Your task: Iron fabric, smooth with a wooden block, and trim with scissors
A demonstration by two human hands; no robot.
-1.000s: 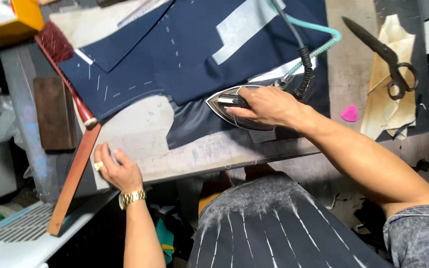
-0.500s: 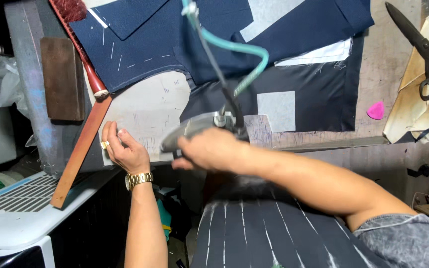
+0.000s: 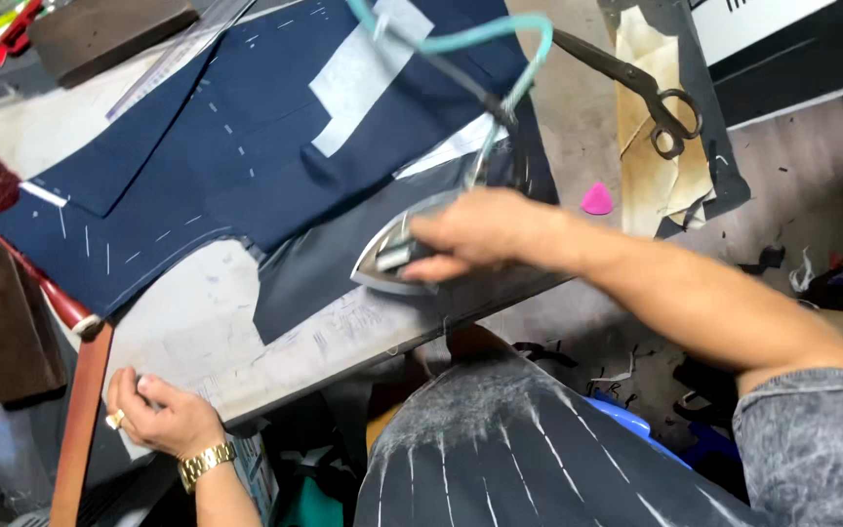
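Iron (image 3: 392, 256) gripped by right hand (image 3: 475, 234), scissors (image 3: 636, 88) nearby.

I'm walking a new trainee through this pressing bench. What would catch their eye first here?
First, the right hand gripping a steam iron on dark cloth near the table's front edge, its teal hose arching overhead. Behind it lies navy fabric with white chalk dashes. Black shears rest at the back right, and the left hand grips the table's front corner.

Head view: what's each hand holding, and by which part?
Right hand grips the iron by its top handle. Left hand pinches the table cover's front edge.
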